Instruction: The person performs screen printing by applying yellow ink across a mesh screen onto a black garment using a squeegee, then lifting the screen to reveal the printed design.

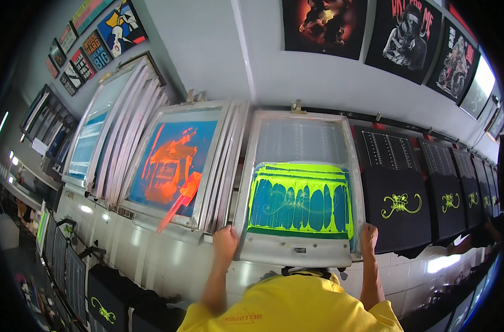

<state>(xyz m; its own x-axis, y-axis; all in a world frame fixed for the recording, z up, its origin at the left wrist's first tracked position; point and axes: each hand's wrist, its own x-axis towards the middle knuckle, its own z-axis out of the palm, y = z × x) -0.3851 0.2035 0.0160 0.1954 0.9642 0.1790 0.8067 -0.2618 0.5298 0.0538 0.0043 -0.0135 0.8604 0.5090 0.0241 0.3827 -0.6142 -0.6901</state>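
A screen printing frame [296, 252] with pale metal edges lies in front of me, between my two hands. Bright yellow-green ink [301, 172] is smeared in streaks over its blue mesh, where a curling design shows through. My left hand [226, 242] is closed at the frame's lower left edge. On the opposite side, my right hand [368, 239] is closed at the lower right edge. The fingers' undersides are hidden, and so is whatever lies beneath the frame.
Black shirts [398, 213] with yellow-green prints lie on boards in a row to the right. To the left stands another screen [212, 166] with orange ink and an orange-smeared spatula [181, 200]. More frames [110, 133] lean beyond it. Printed pictures [404, 39] hang on the wall.
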